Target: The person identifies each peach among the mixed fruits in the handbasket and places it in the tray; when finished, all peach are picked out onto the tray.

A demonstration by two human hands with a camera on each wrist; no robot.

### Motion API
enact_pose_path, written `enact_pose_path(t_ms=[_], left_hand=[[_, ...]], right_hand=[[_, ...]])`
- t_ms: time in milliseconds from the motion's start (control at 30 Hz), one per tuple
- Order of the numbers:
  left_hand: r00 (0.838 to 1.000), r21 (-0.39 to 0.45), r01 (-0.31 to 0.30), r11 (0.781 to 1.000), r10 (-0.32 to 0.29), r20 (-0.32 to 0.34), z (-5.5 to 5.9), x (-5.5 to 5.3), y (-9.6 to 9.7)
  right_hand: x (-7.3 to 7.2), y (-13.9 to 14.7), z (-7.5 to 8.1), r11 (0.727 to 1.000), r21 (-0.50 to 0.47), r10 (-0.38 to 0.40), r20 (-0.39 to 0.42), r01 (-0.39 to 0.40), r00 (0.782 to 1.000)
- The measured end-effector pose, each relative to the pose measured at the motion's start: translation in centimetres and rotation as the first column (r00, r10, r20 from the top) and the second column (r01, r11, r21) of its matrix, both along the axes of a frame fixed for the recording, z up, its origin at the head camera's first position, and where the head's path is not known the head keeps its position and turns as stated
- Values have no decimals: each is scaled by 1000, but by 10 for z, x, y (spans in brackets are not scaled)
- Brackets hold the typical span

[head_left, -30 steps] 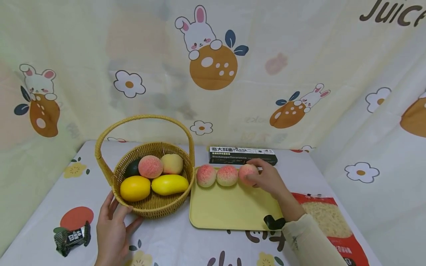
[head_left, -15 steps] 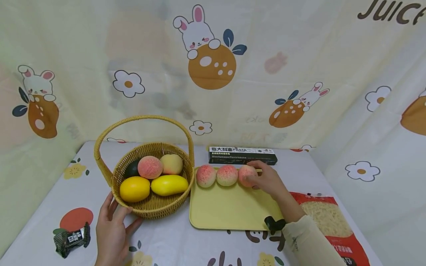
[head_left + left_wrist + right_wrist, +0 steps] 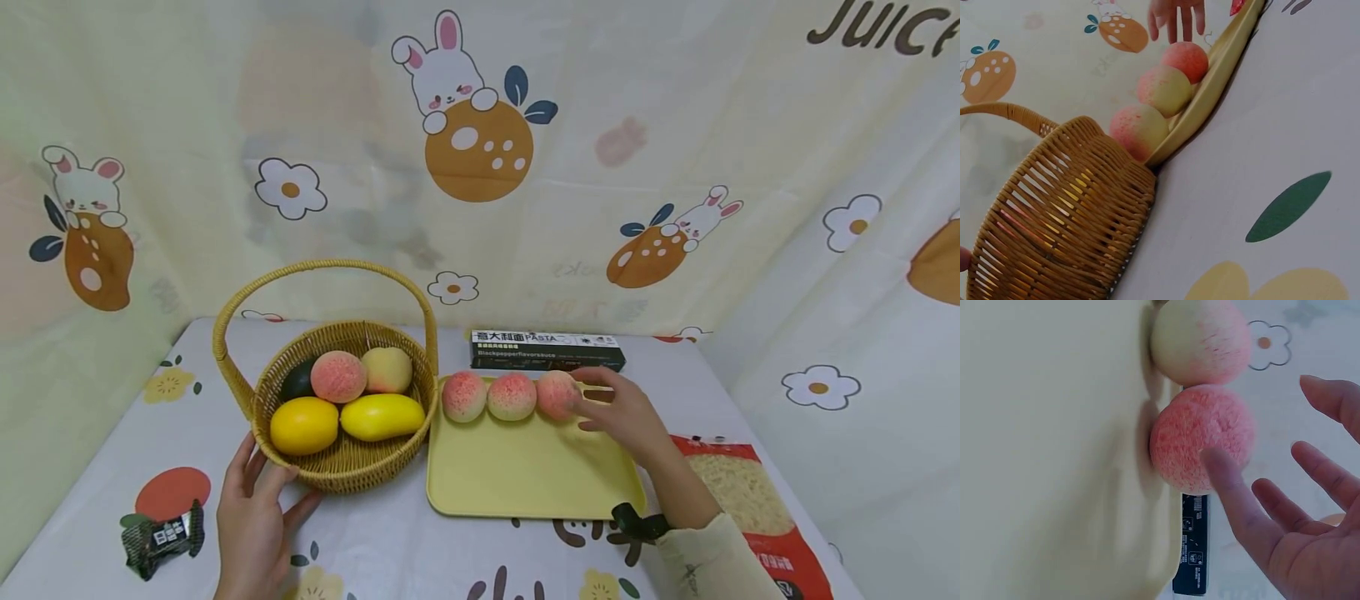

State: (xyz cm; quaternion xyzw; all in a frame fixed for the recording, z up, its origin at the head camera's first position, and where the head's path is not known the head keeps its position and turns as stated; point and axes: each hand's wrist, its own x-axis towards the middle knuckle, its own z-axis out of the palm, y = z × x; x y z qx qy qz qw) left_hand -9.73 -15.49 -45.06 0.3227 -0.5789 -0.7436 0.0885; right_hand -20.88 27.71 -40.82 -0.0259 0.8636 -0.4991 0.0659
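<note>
Three pink-and-cream peaches stand in a row along the back of a yellow tray (image 3: 525,479): a left peach (image 3: 464,397), a middle peach (image 3: 512,396) and a right peach (image 3: 557,395). My right hand (image 3: 618,412) is just right of the right peach, its fingers spread apart and holding nothing. In the right wrist view one finger overlaps that peach; contact is unclear. My left hand (image 3: 255,517) rests its fingers against the near left side of a wicker basket (image 3: 360,481). Inside are a lemon (image 3: 304,425), a yellow mango-like fruit (image 3: 382,417), two peaches (image 3: 339,377) and a dark green fruit (image 3: 298,381).
Behind the tray lies a black pasta box (image 3: 547,352). A red pasta bag (image 3: 738,492) is to the right, beside my forearm. A small dark wrapped packet (image 3: 163,538) lies front left. The basket's tall handle (image 3: 322,265) arches above the fruit, and the basket stands against the tray's left edge.
My right hand has let go of the right peach and drawn back slightly to the right, its fingers spreading. The peach stays in the row. My left hand and the basket have not moved.
</note>
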Motion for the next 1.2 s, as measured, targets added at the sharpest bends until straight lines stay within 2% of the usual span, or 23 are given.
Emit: enact_pose_path(t_ms=[167, 333, 433, 533, 667, 867, 967, 1067, 1133, 1200], left_hand=[[1000, 5, 9, 1000, -9, -3, 1, -1, 0], [1000, 21, 19, 1000, -19, -10, 1, -3, 2], [1000, 18, 23, 1000, -23, -9, 1, -3, 3], [1000, 10, 27, 1000, -27, -11, 1, -3, 4], [999, 2, 33, 999, -33, -15, 2, -3, 5], [999, -2, 37, 999, -37, -14, 3, -3, 4], [999, -1, 31, 1000, -31, -9, 2, -2, 4], [1000, 5, 21, 1000, -21, -12, 0, -1, 3], [1000, 5, 15, 1000, -15, -14, 0, 0, 2], [1000, 6, 11, 1000, -11, -11, -1, 1, 1]], right_hand=[[18, 2, 5, 992, -118, -35, 30, 38, 999], [35, 1, 10, 961, -274, -23, 65, 40, 998], [44, -6, 14, 927, -376, 24, 44, -5, 999], [49, -19, 20, 881, -468, 90, 10, -74, 996], [47, -40, 26, 852, -496, 177, -32, -169, 984], [34, -79, 33, 893, -353, 261, -99, -279, 960], [30, -100, 36, 915, -247, 295, -123, -317, 947], [28, -120, 41, 935, -100, 324, -158, -341, 933], [27, -135, 45, 930, -7, 359, -189, -367, 914], [26, -152, 50, 910, 113, 414, -232, -398, 880]])
